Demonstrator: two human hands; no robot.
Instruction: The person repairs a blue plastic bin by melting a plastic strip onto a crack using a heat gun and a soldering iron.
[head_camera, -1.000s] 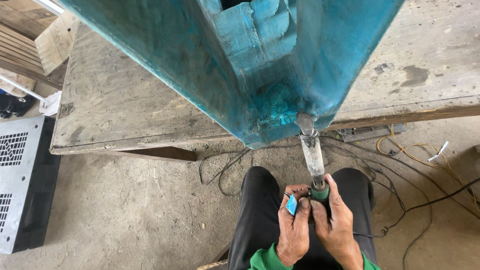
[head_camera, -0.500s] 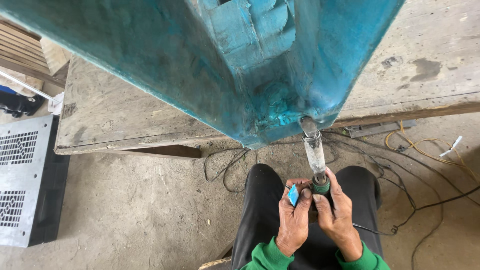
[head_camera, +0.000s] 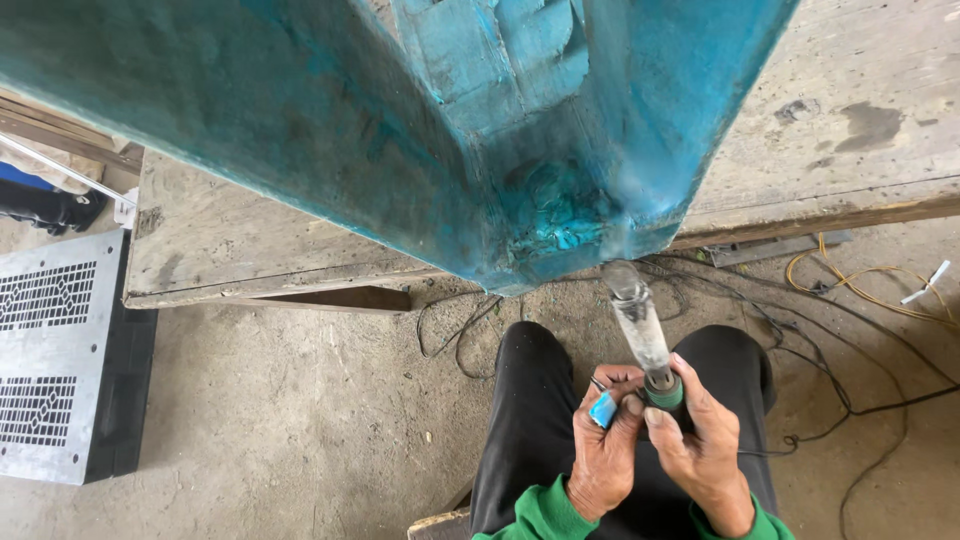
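A large teal-painted wooden piece (head_camera: 450, 130) with carved panels fills the top of the head view, its lower corner pointing toward me. Both hands grip a green-bodied rotary tool (head_camera: 667, 392) over my black-trousered lap. My left hand (head_camera: 605, 455) holds the body beside a small blue switch (head_camera: 603, 410). My right hand (head_camera: 700, 450) wraps the tool's right side. The tool's long, blurred sanding head (head_camera: 637, 315) points up at the piece's lower corner, close to it; whether it touches cannot be told.
A worn wooden board (head_camera: 250, 250) lies behind the teal piece. A grey perforated metal panel (head_camera: 55, 350) rests on the floor at left. Black cables (head_camera: 860, 400) and a yellow cord (head_camera: 850, 275) trail over the concrete floor at right.
The view has drawn slightly closer and the teal piece fills more of the frame. My hands keep the same grip on the tool, whose tip stays at the lower corner.
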